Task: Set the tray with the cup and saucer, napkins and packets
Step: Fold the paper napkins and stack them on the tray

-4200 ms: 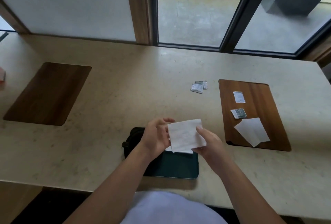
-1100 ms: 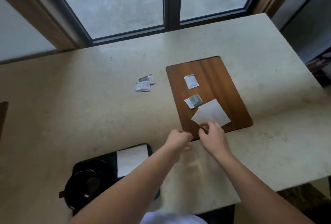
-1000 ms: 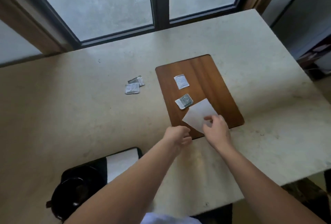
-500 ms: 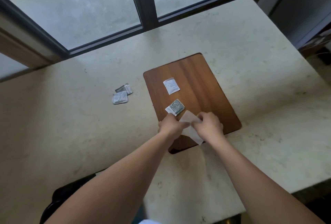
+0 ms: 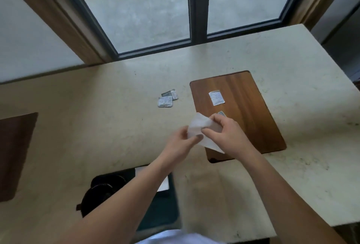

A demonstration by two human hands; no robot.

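A white napkin (image 5: 198, 126) is held above the table's middle, pinched by my left hand (image 5: 180, 145) and my right hand (image 5: 227, 136). The dark tray (image 5: 161, 210) lies at the near edge, partly hidden by my left forearm. On it stand a black cup and saucer (image 5: 99, 193) and another white napkin (image 5: 162, 185). A white packet (image 5: 215, 97) lies on the wooden board (image 5: 245, 107). A grey packet (image 5: 222, 114) on the board peeks out behind my right fingers. Two silver packets (image 5: 168, 98) lie on the table left of the board.
The pale stone table (image 5: 97, 126) ends at a window frame (image 5: 196, 9) behind and drops off on the right. A second wooden board (image 5: 13, 152) sits at the far left edge of view.
Both hands lifted the napkin off the wooden board and carried it left, toward the tray. The view swung back left, so the tray shows again.
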